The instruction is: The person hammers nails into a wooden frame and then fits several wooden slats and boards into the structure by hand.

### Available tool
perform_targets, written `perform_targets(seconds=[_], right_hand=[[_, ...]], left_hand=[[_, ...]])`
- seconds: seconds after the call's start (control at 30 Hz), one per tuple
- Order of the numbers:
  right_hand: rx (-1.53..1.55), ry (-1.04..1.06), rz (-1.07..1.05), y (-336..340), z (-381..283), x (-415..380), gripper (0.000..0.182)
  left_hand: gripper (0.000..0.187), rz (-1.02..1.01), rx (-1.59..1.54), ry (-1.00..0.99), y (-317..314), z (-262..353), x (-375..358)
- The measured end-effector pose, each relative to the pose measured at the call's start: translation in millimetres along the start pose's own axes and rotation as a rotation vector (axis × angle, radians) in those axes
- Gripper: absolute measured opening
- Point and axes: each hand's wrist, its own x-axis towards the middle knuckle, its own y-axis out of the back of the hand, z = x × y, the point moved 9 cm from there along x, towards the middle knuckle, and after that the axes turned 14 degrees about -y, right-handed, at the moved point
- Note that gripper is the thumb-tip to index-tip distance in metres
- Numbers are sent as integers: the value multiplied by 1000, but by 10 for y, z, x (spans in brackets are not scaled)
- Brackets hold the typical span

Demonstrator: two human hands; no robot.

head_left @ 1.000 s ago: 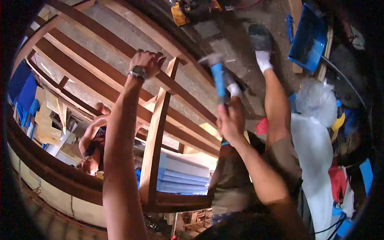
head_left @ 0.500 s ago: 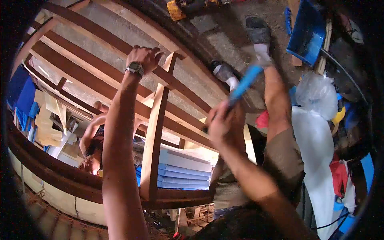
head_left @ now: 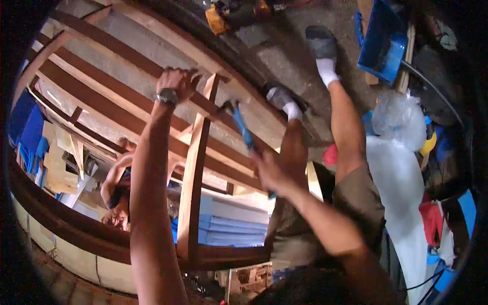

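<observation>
A blue-handled hammer (head_left: 243,127) is in my right hand (head_left: 272,170), fingers wrapped round the lower handle. Its head lies over a slat, close to an upright light-wood post (head_left: 194,178). My left hand (head_left: 177,85), with a watch on the wrist, is closed over a long slat of the wooden frame (head_left: 114,48), to the left of the post's end. Parallel slats run across this frame, and the post crosses them.
Another person (head_left: 119,183) is bent low beyond the frame at left. Folded light-blue sheets (head_left: 234,223) are stacked behind it. On the floor at right are a blue dustpan (head_left: 384,46), a clear plastic bag (head_left: 399,117) and white sheeting (head_left: 396,188).
My right hand has swung the hammer left and down, from beside my leg to the slat near the post. The left hand keeps its hold on the frame.
</observation>
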Motion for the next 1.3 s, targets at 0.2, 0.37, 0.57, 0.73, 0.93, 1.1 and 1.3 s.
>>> perform_targets(seconds=[0.2, 0.37, 0.57, 0.73, 0.93, 1.1, 1.3], right_hand=[[267, 93, 46, 107, -273, -70, 34], [-186, -97, -266, -460, 184, 103, 35], [82, 189, -98, -695, 369, 189, 30], [78, 270, 23, -558, 82, -26, 34], [-434, -109, -362, -205, -24, 149, 41], [-945, 448, 235, 1410, -826, 82, 48], [-1061, 222, 668, 3672, -948, -200, 48]], left_hand=[[31, -159, 5, 32, -3, -5, 25], [31, -134, -35, 42, 30, 33, -20], [31, -53, -56, 31, 78, 5, -4], [31, -122, 13, 32, 22, 13, -13], [41, 51, -267, 366, -10, 240, 29], [37, 644, -1312, 466, 294, 1491, 28], [40, 696, -1170, 285, 1293, 2813, -775]])
